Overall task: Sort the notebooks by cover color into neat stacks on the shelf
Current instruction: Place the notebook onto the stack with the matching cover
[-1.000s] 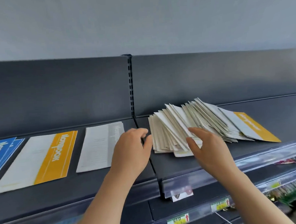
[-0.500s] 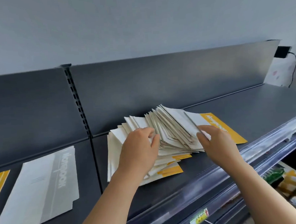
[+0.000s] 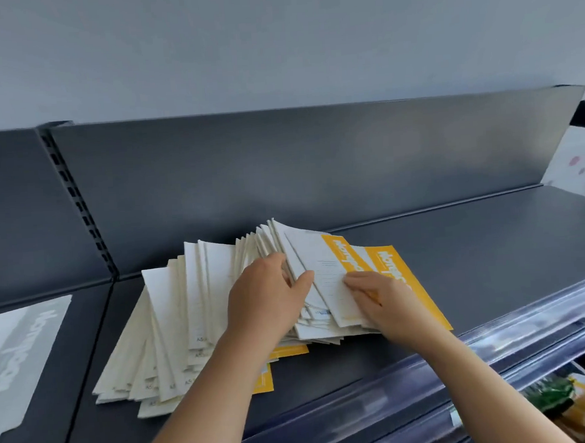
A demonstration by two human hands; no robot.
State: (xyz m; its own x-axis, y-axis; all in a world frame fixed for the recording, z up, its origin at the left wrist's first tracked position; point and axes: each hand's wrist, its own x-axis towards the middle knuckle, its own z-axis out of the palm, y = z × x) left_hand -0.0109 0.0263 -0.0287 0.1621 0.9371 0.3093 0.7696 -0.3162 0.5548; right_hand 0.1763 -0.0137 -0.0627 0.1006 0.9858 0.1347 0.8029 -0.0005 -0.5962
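Yellow-banded notebook, lettering unreadable, pinched between left hand, right hand

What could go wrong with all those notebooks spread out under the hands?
1. The fanned pile of notebooks is loose and slanted, so pushing it might make it slide apart even more.
2. The pile's lowest corners lie near the shelf's front edge; a nudge could tip some off.
3. The left hand and right hand are leafing past the yellow-striped notebook; thin covers can bend or crease if pinched hard.
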